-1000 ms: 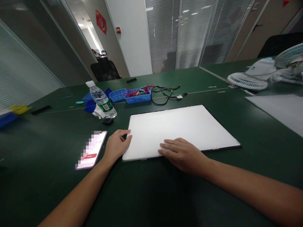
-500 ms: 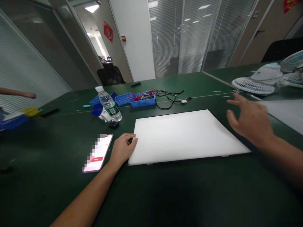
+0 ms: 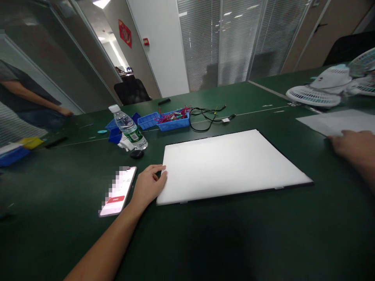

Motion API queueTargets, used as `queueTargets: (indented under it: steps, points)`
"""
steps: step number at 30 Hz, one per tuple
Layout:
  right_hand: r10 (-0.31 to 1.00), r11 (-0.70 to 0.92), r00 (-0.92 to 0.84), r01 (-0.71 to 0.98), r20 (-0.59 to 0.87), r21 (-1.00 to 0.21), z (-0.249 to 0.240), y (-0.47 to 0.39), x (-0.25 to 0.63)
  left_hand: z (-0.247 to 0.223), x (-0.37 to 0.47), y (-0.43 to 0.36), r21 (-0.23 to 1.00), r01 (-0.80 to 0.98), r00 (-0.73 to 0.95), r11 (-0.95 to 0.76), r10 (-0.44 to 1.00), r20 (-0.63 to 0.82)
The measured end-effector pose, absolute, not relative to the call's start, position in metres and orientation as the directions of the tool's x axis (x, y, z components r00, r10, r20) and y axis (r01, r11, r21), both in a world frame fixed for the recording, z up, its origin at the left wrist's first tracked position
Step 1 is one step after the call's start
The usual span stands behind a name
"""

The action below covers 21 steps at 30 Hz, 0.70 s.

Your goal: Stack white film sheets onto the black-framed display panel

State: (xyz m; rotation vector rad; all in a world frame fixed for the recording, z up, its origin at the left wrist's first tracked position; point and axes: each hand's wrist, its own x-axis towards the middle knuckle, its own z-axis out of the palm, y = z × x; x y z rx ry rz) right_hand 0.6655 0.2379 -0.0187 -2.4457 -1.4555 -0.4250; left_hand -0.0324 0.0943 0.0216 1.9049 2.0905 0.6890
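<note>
A flat white panel (image 3: 231, 166) with thin dark edges lies on the green table. My left hand (image 3: 149, 182) grips its left edge, with thumb and fingertips at the rim. Over on the right, my right hand (image 3: 356, 150) is at the near edge of a thin white sheet (image 3: 342, 121). Motion blurs this hand and its fingers are mostly hidden, so I cannot tell whether they hold the sheet. A phone (image 3: 118, 191) with a lit screen lies left of my left hand.
Behind the panel are a water bottle (image 3: 129, 128), a black mouse (image 3: 137, 154), a blue tray (image 3: 173, 124) of red wires and a black cable (image 3: 205, 121). White fans (image 3: 319, 95) lie at the back right. Another person (image 3: 29, 93) stands at the far left.
My right hand has moved right and down, from above the table beside the panel to the white sheet. My left hand stays at the panel's edge. More of the other person shows.
</note>
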Motion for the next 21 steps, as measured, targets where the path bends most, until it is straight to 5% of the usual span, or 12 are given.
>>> queueTargets:
  steps: [5, 11, 15, 18, 21]
  points:
    - [0.740, -0.659, 0.667, 0.745, 0.092, -0.102, -0.015, 0.241, 0.652, 0.022, -0.033, 0.093, 0.494, 0.869, -0.122, 0.035, 0.982, 0.145]
    - [0.648, -0.614, 0.652, 0.753, 0.394, -0.237, -0.015, 0.224, 0.624, 0.018, -0.036, 0.093, 0.510, 0.860, -0.107, 0.007, 0.980, 0.168]
    - [0.565, -0.393, 0.499, 0.863, 0.657, -0.318, 0.002, 0.199, 0.563, 0.020, -0.035, 0.093, 0.522, 0.853, -0.103, 0.000, 0.980, 0.168]
    - [0.592, -0.090, 0.174, 0.985, 0.787, -0.150, 0.019, 0.173, 0.497, 0.022, -0.034, 0.092, 0.529, 0.849, -0.107, 0.004, 0.981, 0.164]
    - [0.616, 0.312, -0.273, 0.946, 0.739, 0.089, 0.025, 0.141, 0.428, 0.022, -0.034, 0.092, 0.522, 0.853, -0.102, 0.000, 0.981, 0.167]
